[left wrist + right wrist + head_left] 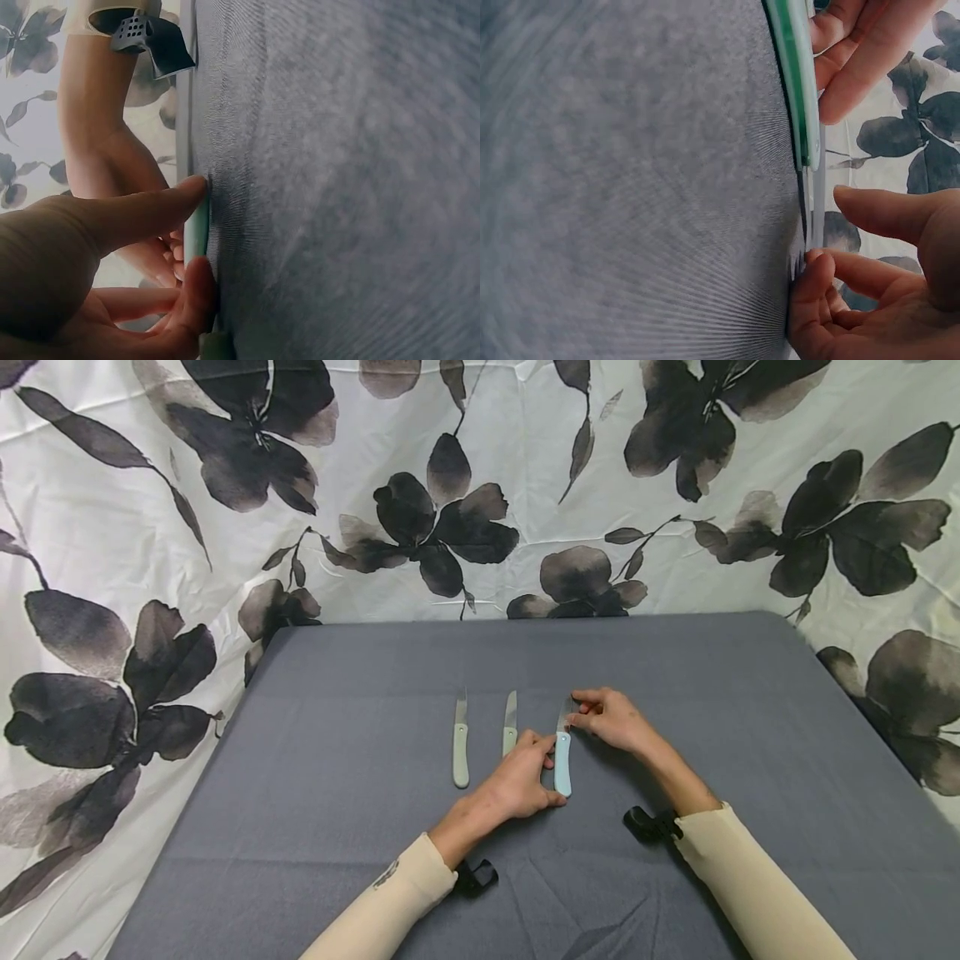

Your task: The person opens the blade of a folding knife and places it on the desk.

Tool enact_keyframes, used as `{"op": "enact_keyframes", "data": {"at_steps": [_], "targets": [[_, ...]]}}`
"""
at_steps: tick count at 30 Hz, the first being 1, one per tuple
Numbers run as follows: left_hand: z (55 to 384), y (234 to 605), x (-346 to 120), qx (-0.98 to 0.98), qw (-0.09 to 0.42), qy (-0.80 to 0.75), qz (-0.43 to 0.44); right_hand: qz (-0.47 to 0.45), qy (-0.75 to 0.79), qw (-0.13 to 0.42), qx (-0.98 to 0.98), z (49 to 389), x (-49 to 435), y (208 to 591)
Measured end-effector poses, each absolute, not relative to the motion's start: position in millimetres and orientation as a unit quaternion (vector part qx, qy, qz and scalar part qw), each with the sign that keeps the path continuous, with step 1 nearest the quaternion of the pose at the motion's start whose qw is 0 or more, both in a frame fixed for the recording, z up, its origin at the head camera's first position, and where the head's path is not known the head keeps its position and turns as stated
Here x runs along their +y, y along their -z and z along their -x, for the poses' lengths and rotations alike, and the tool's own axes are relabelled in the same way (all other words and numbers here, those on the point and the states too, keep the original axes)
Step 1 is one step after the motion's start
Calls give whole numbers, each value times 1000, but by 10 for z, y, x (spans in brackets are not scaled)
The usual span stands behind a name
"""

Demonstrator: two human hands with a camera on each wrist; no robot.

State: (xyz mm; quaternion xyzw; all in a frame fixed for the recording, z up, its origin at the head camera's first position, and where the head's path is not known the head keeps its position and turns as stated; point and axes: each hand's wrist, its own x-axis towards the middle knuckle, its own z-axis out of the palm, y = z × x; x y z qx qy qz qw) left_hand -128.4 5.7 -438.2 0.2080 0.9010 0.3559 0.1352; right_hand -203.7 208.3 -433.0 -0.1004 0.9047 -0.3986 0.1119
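A knife with a light blue handle (563, 764) lies on the grey cloth, its blade pointing away from me. My left hand (517, 781) holds that handle, thumb at the butt end and a finger near the blade, as the handle (196, 229) in the left wrist view also shows. Beside the blade is my right hand (613, 720). In the right wrist view its fingertips (819, 271) are by the blade's tip, while the thumb stands apart. To the left lie two pale green knives: the middle knife (510, 737), partly hidden by my left hand, and the far-left knife (461, 752).
The grey cloth-covered table (337, 810) spreads around the knives, with creases near its front. Behind it and along its sides hangs a white fabric (555, 539) printed with dark flowers. Black wrist mounts (649, 825) stick out beneath the cream sleeves.
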Motion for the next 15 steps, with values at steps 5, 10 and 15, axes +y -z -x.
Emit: {"op": "enact_keyframes", "data": {"at_steps": [5, 10, 15], "targets": [[1262, 4343, -33, 904, 121, -352, -209, 110, 392, 120, 905, 2017, 2083, 4301], [1231, 4285, -201, 901, 61, -356, -240, 106, 367, 108, 918, 1954, 2085, 4287], [1266, 4210, -378, 903, -35, -339, -261, 101, 328, 52, 938, 1873, 2061, 4262]]}}
